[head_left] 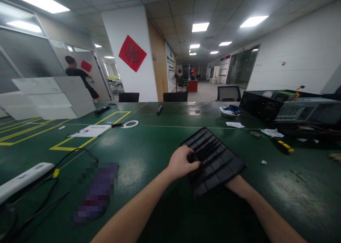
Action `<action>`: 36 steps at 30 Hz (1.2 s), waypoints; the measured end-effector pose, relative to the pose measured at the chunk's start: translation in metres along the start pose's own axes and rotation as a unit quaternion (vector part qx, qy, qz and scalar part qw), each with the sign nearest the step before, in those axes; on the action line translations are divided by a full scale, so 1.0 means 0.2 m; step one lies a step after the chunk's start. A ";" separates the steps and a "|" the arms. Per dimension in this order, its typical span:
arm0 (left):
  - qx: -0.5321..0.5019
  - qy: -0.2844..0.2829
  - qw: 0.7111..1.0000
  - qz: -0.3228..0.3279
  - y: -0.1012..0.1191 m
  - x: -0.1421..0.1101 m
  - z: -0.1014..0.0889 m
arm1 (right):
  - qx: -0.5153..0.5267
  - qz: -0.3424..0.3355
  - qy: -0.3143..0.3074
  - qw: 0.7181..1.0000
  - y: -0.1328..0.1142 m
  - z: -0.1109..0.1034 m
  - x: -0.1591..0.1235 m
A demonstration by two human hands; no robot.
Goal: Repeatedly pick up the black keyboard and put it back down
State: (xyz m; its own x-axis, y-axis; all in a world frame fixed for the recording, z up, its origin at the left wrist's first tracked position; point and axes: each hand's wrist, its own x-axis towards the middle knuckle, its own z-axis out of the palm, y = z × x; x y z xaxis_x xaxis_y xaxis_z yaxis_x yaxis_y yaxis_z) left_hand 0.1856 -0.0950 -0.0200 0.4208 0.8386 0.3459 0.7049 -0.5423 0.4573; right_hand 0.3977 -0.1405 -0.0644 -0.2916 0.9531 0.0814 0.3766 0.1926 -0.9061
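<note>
**Black plastic grid tray (pixel 220 161) tilted over glossy green table (pixel 149 147)**

The left hand (pixel 183 163) bends over the tray, thumb and forefinger apart; I cannot tell if it grips. The right hand (pixel 236 186) reaches beneath, its hidden fingers impossible to judge. Stacked white rectangular boxes (pixel 54 97) stand left, an open grey metal case (pixel 301 109) right. Behind, a red paper diamond (pixel 132 53) hangs on a white pillar (pixel 122 26).
</note>
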 end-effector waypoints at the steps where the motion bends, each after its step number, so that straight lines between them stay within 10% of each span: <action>1: 0.020 0.027 0.999 -0.037 -0.05 0.04 -0.04 | 0.010 0.007 -0.010 1.000 -0.01 0.00 0.01; 8: 0.222 0.049 0.895 -0.384 -0.66 0.20 -0.52 | 0.064 0.060 -0.056 0.995 -0.03 -0.02 0.02; 15: 0.250 0.029 0.833 -0.493 -0.99 0.04 -0.68 | 0.067 0.080 -0.061 0.993 -0.03 -0.02 0.02; 25: 0.282 -0.004 0.909 -0.306 -0.61 -0.02 -0.52 | 0.051 0.072 -0.046 0.995 -0.01 -0.05 0.02; 28: 0.241 -0.054 0.946 -0.208 -0.47 -0.18 -0.38 | -0.055 0.064 0.065 0.994 0.05 -0.12 0.02; 31: 0.194 -0.096 0.965 -0.150 -0.39 -0.34 -0.26 | -0.222 0.106 0.215 0.945 0.12 -0.20 0.02; 36: 0.200 -0.081 0.969 -0.122 -0.35 -0.42 -0.23 | -0.367 0.181 0.248 0.878 0.16 -0.24 0.01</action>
State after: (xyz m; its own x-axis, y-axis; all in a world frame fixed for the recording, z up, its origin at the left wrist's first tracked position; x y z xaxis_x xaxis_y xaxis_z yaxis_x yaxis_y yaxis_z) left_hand 0.0745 -0.1292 -0.0431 0.2755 0.9537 0.1206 0.9458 -0.2913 0.1434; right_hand 0.4508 -0.1214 -0.0737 0.3142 0.9323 0.1789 0.8841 -0.2187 -0.4129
